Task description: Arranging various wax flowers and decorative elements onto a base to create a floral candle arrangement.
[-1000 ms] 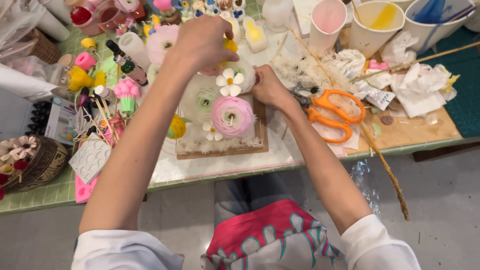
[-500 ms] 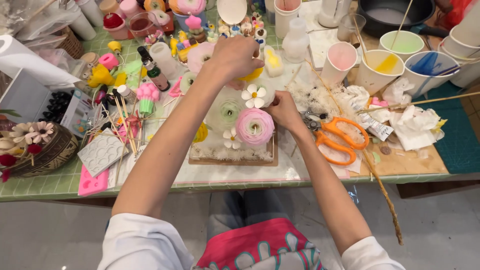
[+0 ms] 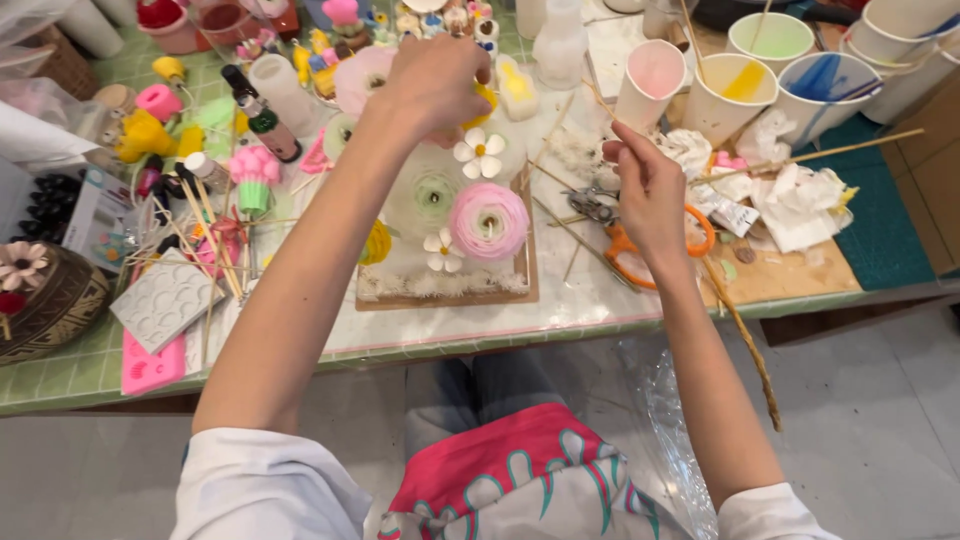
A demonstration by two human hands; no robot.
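Flower arrangement on wooden board, both hands at work.

Left hand (image 3: 435, 80) closed in a narrow grip on a small yellow piece (image 3: 487, 100) at the far edge of the wooden board (image 3: 445, 297) on the counter (image 3: 60, 370). Right hand (image 3: 650, 195) pinches a thin wooden stick (image 3: 655, 110), beside the orange-handled scissors (image 3: 630, 255). Advise: lower gently, avoid pink layered flower (image 3: 489, 221).

The left hand (image 3: 432, 82) closes over a yellow piece (image 3: 487, 100) — only a sliver shows past the knuckles, so its shape cannot be told. Whether the right hand (image 3: 648, 195) pinches anything between its fingertips (image 3: 613, 152) is too small to tell. Under that wrist, orange scissors (image 3: 640, 262) lie half hidden — and beyond both hands, the cups (image 3: 905, 40) run off the top edge.
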